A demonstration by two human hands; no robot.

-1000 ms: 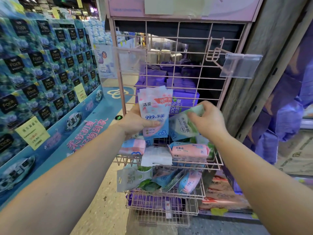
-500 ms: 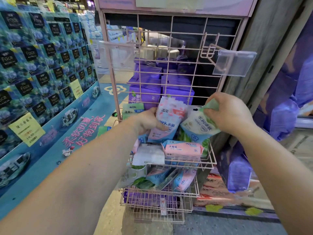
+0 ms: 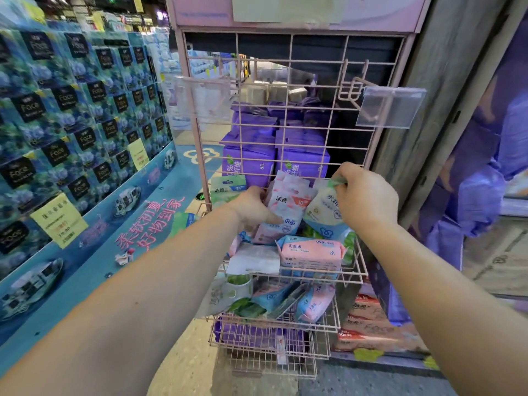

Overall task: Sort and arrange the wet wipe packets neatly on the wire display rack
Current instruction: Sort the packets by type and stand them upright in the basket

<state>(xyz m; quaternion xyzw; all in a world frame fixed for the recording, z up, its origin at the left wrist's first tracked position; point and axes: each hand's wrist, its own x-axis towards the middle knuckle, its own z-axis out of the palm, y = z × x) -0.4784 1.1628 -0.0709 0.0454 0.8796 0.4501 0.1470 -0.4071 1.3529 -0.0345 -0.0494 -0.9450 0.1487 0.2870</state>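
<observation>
The scene is seen from a single head-worn wide-angle camera, aimed forward and downward at close range toward the pink wire rack [image 3: 285, 155] at twelve o'clock (no second view is provided), both forearms entering from below.

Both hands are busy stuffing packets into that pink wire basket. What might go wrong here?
The upper basket already looks crowded, so pushing in the pink packet held by the left hand might nudge the white packet at the front edge off. The right hand pinches the green-and-white packet only by its top corner, so it might slip.
</observation>
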